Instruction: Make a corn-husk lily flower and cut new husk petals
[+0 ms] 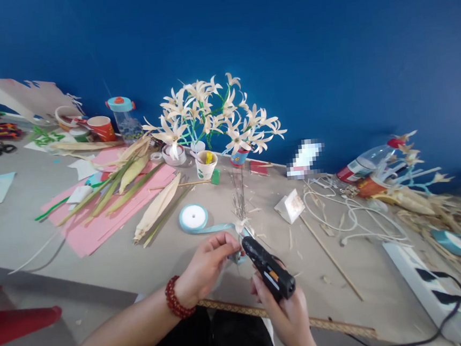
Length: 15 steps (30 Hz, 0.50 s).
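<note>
My right hand (284, 305) grips a black hot glue gun (268, 266), its nozzle pointing away from me and to the left. Close beside the nozzle, my left hand (211, 258) is pinched closed, thumb against fingers. A small bit of grey and light blue shows under those fingertips, too small to make out. Just beyond the nozzle lies a bundle of thin wires (238, 194) with a pale tuft at its near end. A spool of light blue ribbon (194, 217) lies flat to the left, its loose ribbon (219, 228) running toward the tuft.
White-petalled flowers (199, 111) stand in cups at the back. Pink sheets (82, 234) with dried husks (159, 211) cover the left. A thin stick (330, 256), white cable (354, 224), power strip (417, 280) and plastic bottle (369, 161) occupy the right.
</note>
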Each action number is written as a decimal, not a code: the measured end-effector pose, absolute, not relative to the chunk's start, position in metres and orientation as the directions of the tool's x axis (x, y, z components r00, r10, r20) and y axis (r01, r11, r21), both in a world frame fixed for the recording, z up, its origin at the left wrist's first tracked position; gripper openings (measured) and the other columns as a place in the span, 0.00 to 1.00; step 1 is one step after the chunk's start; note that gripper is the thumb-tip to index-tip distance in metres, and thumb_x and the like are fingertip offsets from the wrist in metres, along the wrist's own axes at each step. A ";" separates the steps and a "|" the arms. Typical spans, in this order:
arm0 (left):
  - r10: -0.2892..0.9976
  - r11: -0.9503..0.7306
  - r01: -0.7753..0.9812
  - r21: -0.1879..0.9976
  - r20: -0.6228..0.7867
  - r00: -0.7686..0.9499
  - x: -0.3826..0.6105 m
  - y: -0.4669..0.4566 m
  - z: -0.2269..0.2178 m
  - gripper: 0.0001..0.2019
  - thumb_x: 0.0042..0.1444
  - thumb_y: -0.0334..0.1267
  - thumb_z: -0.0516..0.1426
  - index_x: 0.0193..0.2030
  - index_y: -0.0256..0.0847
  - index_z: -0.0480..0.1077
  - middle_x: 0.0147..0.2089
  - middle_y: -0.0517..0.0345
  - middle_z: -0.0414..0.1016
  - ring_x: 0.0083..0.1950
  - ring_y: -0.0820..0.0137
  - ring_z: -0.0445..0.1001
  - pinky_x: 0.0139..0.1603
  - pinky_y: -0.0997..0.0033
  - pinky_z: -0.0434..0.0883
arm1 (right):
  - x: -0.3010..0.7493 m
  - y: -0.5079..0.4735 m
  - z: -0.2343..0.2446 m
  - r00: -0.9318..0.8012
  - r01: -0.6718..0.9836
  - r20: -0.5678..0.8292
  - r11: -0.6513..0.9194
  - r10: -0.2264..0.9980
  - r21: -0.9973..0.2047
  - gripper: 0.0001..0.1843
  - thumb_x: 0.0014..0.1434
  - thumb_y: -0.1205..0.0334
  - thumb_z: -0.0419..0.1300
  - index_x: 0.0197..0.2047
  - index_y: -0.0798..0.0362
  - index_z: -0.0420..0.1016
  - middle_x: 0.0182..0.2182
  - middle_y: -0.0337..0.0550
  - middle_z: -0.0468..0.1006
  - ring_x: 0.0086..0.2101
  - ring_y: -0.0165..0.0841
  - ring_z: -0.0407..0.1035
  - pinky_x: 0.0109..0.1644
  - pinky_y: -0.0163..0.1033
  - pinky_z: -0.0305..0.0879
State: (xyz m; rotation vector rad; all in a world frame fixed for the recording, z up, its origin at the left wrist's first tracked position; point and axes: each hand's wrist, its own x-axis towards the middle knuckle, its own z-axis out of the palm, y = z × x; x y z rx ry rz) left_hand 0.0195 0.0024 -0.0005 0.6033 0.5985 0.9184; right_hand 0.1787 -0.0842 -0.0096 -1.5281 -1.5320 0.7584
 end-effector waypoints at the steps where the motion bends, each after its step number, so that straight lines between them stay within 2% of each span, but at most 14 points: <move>1: 0.855 0.472 -0.533 0.702 -0.216 0.473 0.019 0.002 0.000 0.08 0.53 0.37 0.64 0.28 0.36 0.72 0.29 0.56 0.73 0.34 0.71 0.68 0.40 0.71 0.64 | 0.180 -0.084 -0.010 0.067 0.494 0.135 0.084 0.989 -0.865 0.10 0.65 0.57 0.56 0.41 0.54 0.73 0.25 0.42 0.76 0.24 0.33 0.73 0.27 0.34 0.72; 5: 0.852 0.473 -0.516 0.714 -0.221 0.475 0.019 0.002 0.000 0.08 0.53 0.37 0.64 0.28 0.36 0.72 0.29 0.56 0.74 0.34 0.71 0.68 0.40 0.71 0.63 | 0.180 -0.083 -0.012 0.073 0.506 0.168 0.109 0.983 -0.856 0.09 0.65 0.59 0.56 0.37 0.53 0.73 0.24 0.40 0.75 0.22 0.31 0.72 0.27 0.33 0.70; 9: 0.856 0.463 -0.523 0.716 -0.210 0.472 0.019 0.001 -0.001 0.08 0.54 0.35 0.63 0.28 0.36 0.71 0.29 0.57 0.73 0.35 0.71 0.68 0.41 0.70 0.63 | 0.178 -0.082 -0.013 0.085 0.505 0.171 0.106 0.982 -0.857 0.14 0.66 0.56 0.54 0.31 0.53 0.72 0.21 0.39 0.73 0.20 0.30 0.70 0.26 0.33 0.67; 15: 0.854 0.465 -0.528 0.711 -0.203 0.479 0.019 0.002 -0.001 0.07 0.55 0.36 0.63 0.28 0.36 0.72 0.29 0.57 0.74 0.35 0.71 0.68 0.41 0.70 0.63 | 0.178 -0.082 -0.015 0.093 0.496 0.166 0.099 0.982 -0.863 0.16 0.66 0.54 0.54 0.31 0.53 0.73 0.21 0.39 0.74 0.20 0.31 0.70 0.26 0.33 0.68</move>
